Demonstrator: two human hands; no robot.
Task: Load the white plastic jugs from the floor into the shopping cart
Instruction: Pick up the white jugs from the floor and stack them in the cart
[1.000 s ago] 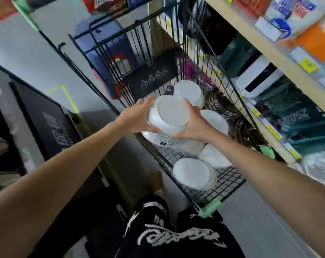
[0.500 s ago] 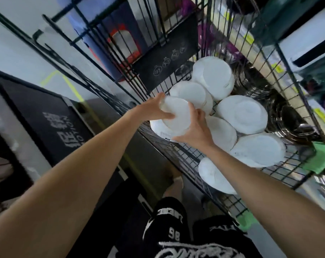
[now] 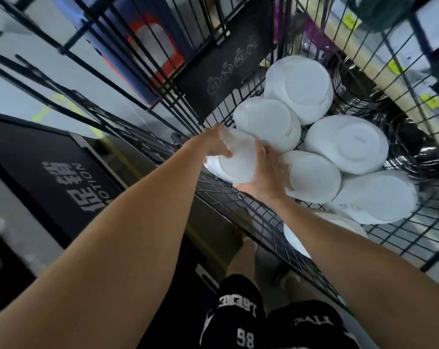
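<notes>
I hold one white plastic jug (image 3: 237, 163) between both hands, its round base facing me, low inside the black wire shopping cart (image 3: 241, 212) by its left wall. My left hand (image 3: 212, 144) grips the jug's left side, fingers curled over it. My right hand (image 3: 266, 172) grips its right side from below. Several more white jugs (image 3: 349, 144) lie packed base-up in the cart just to the right, touching one another.
A black sign board (image 3: 49, 177) with white lettering stands left of the cart. Store shelving (image 3: 389, 79) with yellow price tags runs along the right. A blue and red object (image 3: 150, 44) sits beyond the cart. My legs in black shorts (image 3: 271, 321) are below.
Both hands have carried the jug down and forward into the cart, close beside the other jugs. The camera has leaned in over the basket.
</notes>
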